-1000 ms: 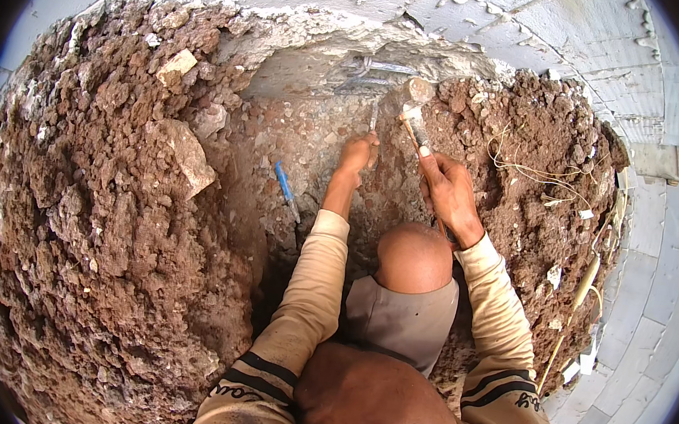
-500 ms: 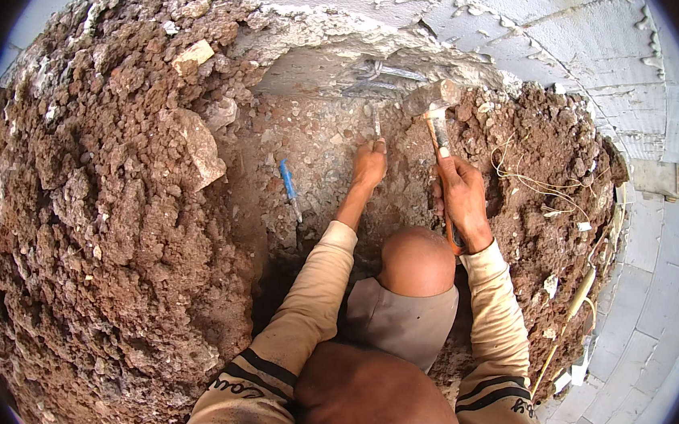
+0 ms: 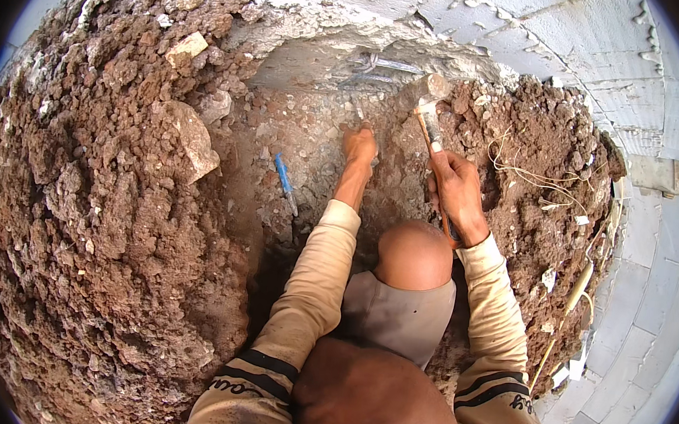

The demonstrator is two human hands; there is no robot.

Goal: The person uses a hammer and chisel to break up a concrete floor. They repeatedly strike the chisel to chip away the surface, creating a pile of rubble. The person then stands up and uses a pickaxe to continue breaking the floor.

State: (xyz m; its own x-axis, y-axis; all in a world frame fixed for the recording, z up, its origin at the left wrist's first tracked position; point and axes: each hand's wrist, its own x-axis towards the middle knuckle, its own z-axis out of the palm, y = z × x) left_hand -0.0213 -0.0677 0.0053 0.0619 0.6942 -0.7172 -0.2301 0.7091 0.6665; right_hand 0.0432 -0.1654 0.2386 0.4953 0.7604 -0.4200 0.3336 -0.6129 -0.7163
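Note:
My left hand (image 3: 359,146) is closed round a short metal chisel (image 3: 359,111), whose thin end pokes out beyond the fingers toward the broken base of the wall. Most of the chisel is hidden in the fist. In my right hand (image 3: 459,192) is a hammer (image 3: 429,123), gripped by its handle. Its dusty block-shaped head lies up and to the right of the chisel, apart from it, close to the rubble. On the dug ground left of my left hand lies a slim blue-handled tool (image 3: 284,176) with a metal end.
A large heap of brown soil and stones (image 3: 113,216) fills the left side; another heap (image 3: 550,158) rises at right with a loose pale wire (image 3: 532,179) on it. Metal bars (image 3: 393,66) show in the wall's hollow. Grey paving (image 3: 638,311) runs along the right. My knees are close below my hands.
My left hand has shifted a little left with the chisel, which now leans left. The hammer stays in my right hand with little movement. The whole view has slid slightly.

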